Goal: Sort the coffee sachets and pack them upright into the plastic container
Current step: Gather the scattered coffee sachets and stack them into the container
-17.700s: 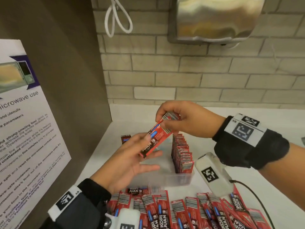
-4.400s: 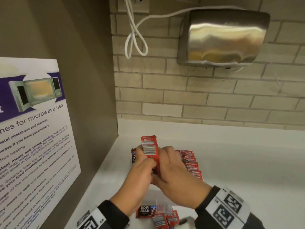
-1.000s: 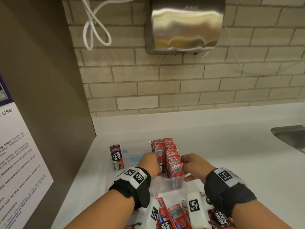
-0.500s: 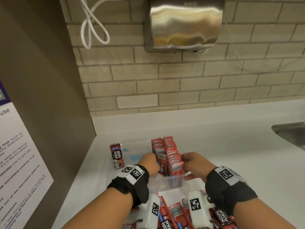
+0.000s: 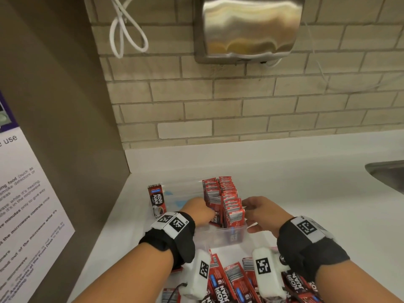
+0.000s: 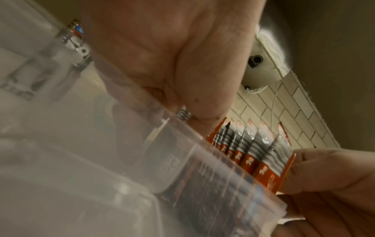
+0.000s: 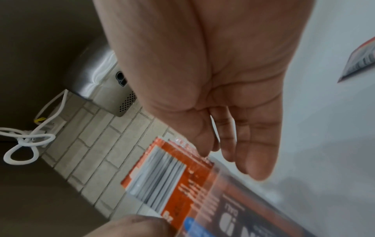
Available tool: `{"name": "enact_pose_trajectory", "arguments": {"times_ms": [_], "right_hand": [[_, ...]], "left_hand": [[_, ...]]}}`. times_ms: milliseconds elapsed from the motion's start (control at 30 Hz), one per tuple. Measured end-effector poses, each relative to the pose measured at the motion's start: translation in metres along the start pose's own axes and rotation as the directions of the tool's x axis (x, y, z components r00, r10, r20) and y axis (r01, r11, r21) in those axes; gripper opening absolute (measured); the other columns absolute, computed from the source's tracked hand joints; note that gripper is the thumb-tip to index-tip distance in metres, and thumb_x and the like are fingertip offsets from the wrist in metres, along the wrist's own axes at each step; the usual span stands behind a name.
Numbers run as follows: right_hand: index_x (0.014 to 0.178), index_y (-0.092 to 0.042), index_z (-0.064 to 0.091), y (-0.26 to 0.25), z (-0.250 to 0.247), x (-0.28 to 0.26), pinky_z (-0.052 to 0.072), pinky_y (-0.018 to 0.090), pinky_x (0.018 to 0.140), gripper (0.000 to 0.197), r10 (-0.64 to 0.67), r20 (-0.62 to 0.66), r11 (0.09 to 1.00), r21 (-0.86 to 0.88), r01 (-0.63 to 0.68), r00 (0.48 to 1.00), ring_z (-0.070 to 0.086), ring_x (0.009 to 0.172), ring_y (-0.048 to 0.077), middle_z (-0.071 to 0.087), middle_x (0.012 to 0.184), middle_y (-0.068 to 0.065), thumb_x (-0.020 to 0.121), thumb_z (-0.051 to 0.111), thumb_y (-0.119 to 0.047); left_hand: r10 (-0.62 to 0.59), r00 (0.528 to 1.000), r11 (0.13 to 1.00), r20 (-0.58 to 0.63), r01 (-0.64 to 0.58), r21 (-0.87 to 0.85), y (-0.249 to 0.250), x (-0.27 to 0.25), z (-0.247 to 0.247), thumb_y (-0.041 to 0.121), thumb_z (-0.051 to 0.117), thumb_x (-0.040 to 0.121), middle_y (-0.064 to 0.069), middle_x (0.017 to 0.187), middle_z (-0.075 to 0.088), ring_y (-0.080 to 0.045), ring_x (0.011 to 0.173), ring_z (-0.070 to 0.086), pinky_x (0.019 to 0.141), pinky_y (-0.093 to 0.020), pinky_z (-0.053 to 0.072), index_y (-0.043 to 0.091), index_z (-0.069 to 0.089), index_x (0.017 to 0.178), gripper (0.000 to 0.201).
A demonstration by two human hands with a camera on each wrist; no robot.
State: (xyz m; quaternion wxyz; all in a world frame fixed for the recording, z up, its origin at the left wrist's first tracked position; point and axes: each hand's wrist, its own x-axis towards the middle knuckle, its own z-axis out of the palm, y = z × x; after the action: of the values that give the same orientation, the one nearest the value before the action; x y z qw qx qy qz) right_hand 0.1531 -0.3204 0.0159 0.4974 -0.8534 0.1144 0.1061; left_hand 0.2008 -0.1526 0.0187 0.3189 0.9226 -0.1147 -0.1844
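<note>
A clear plastic container [image 5: 223,236] sits on the white counter with a row of upright red coffee sachets [image 5: 227,200] inside it. My left hand [image 5: 197,209] reaches into the container just left of that row, fingers curled down. A crimped sachet end [image 6: 183,114] shows at its fingers. My right hand [image 5: 260,212] is at the row's right side, fingers [image 7: 253,152] straight along the container wall [image 7: 253,200] and thumb [image 6: 324,168] against the nearest sachet. Several loose sachets [image 5: 231,281] lie flat in front of the container. One sachet [image 5: 157,201] stands at its far left.
A steel hand dryer [image 5: 249,27] and a looped white cord [image 5: 126,29] hang on the brick wall behind. A brown side panel with a microwave poster [image 5: 32,193] closes off the left. A sink edge [image 5: 387,173] shows at the far right.
Some seconds ago both hands held a bundle of sachets above the container; now the hands are down at the container. Over the last second they have barely moved.
</note>
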Motion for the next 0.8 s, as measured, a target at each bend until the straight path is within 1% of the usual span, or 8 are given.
{"name": "enact_pose_trajectory", "arguments": {"times_ms": [133, 200, 267, 400, 600, 667, 733, 800], "right_hand": [[0.126, -0.006, 0.049, -0.006, -0.012, -0.011, 0.054, 0.028, 0.066, 0.034, -0.028, -0.17, 0.996, 0.083, 0.043, 0.985, 0.058, 0.078, 0.02, 0.058, 0.102, 0.009, 0.092, 0.047, -0.002], [0.118, -0.006, 0.052, -0.013, -0.021, -0.02, 0.051, 0.028, 0.065, 0.029, -0.069, -0.286, 0.987, 0.119, 0.107, 0.956, 0.057, 0.076, 0.02, 0.057, 0.096, 0.01, 0.09, 0.048, -0.001], [0.109, -0.005, 0.054, -0.019, -0.027, -0.033, 0.049, 0.029, 0.064, 0.021, -0.11, -0.342, 0.975, 0.146, 0.169, 0.933, 0.055, 0.074, 0.021, 0.056, 0.09, 0.009, 0.09, 0.049, 0.0], [0.094, -0.009, 0.058, -0.011, -0.023, -0.064, 0.049, 0.033, 0.065, 0.008, -0.126, -0.245, 0.972, 0.164, 0.169, 0.961, 0.056, 0.072, 0.022, 0.057, 0.082, 0.005, 0.09, 0.053, -0.004], [0.09, -0.02, 0.062, 0.034, -0.007, -0.109, 0.055, 0.045, 0.081, 0.005, -0.014, -0.192, 1.0, -0.006, 0.013, 0.981, 0.064, 0.076, 0.021, 0.064, 0.085, 0.001, 0.088, 0.059, -0.016], [0.089, -0.024, 0.061, 0.041, 0.008, -0.128, 0.055, 0.033, 0.076, 0.005, 0.001, -0.116, 0.997, -0.076, -0.01, 0.993, 0.065, 0.073, 0.018, 0.066, 0.086, -0.002, 0.087, 0.061, -0.02], [0.092, -0.029, 0.06, 0.044, 0.026, -0.147, 0.052, 0.025, 0.071, 0.009, 0.018, -0.009, 0.987, -0.161, -0.02, 1.0, 0.066, 0.074, 0.016, 0.065, 0.087, -0.006, 0.085, 0.063, -0.024], [0.095, -0.034, 0.057, 0.046, 0.036, -0.161, 0.049, 0.018, 0.067, 0.017, 0.023, 0.04, 0.978, -0.207, -0.014, 0.999, 0.064, 0.078, 0.012, 0.062, 0.091, -0.008, 0.082, 0.067, -0.029]], "left_hand": [[0.0, 0.999, 1.0, -0.054, 0.001, 0.016, 0.002, -0.022, -0.02, 0.014, 0.051, 0.091, -0.001, 0.076, 0.048, -0.022, 0.089, 0.055, 0.074, -0.026, 0.046, 0.019, 0.041, 0.068, 0.025], [0.009, 0.994, 0.999, -0.109, -0.014, -0.044, -0.004, -0.04, -0.035, 0.014, 0.05, 0.089, -0.006, 0.098, 0.056, -0.024, 0.102, 0.059, 0.087, -0.032, 0.05, 0.017, 0.056, 0.092, 0.008], [0.003, 0.986, 0.983, -0.167, -0.033, -0.181, -0.013, -0.064, -0.047, 0.014, 0.052, 0.091, -0.005, 0.117, 0.061, -0.021, 0.106, 0.061, 0.09, -0.033, 0.052, 0.015, 0.053, 0.125, 0.034], [-0.021, 0.978, 0.909, -0.205, -0.067, -0.411, -0.036, -0.131, -0.059, 0.009, 0.056, 0.089, -0.005, 0.089, 0.072, -0.013, 0.069, 0.065, 0.059, -0.025, 0.051, 0.02, 0.062, 0.107, 0.022], [-0.196, 0.979, 0.895, -0.053, 0.156, -0.419, -0.103, -0.183, -0.032, 0.013, 0.06, 0.089, -0.003, 0.067, 0.069, -0.013, 0.053, 0.06, 0.05, -0.029, 0.048, 0.019, 0.067, 0.094, 0.011], [-0.186, 0.982, 0.911, -0.013, 0.168, -0.376, -0.117, -0.191, -0.019, 0.029, 0.07, 0.082, 0.004, 0.072, 0.067, -0.009, 0.058, 0.061, 0.055, -0.029, 0.052, 0.033, 0.067, 0.089, 0.009], [-0.078, 0.997, 0.953, 0.022, 0.081, -0.293, -0.121, -0.199, -0.009, 0.069, 0.07, 0.056, 0.019, 0.087, 0.061, -0.002, 0.071, 0.06, 0.065, -0.019, 0.05, 0.053, 0.059, 0.096, 0.045], [0.024, 0.997, 0.981, 0.071, -0.01, -0.192, -0.123, -0.203, -0.002, 0.095, 0.052, 0.034, 0.029, 0.1, 0.052, 0.004, 0.091, 0.054, 0.072, -0.01, 0.044, 0.064, 0.046, 0.104, 0.076]]}}
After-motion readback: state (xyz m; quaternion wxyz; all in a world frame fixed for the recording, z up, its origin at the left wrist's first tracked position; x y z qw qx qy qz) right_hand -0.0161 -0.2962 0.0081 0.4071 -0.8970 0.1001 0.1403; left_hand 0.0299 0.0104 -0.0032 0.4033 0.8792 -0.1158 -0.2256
